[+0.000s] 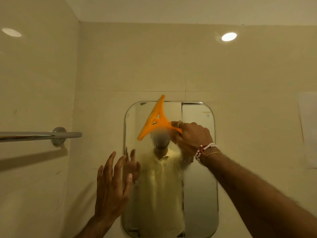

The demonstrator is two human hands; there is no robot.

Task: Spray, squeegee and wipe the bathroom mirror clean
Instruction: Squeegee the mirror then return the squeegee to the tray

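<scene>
Mirror (199,194) glass is being seen fixed to the wall, low at centre, a wet film veiling its middle. Right of the towel rail (41,135), the left hand (111,184) is being held up, fingers spread and straight, nothing in it. The orange squeegee (154,119) is being gripped by its handle in the right hand (192,134), fingers curled. It is being judged light and stiff, best taken at that handle; the glass, slick and fragile.

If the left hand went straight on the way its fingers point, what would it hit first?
Probably the mirror, near its left edge: the open left hand points up and forward there, its reflection close by. Depth is unclear; it could land on the wall just beside instead.
</scene>
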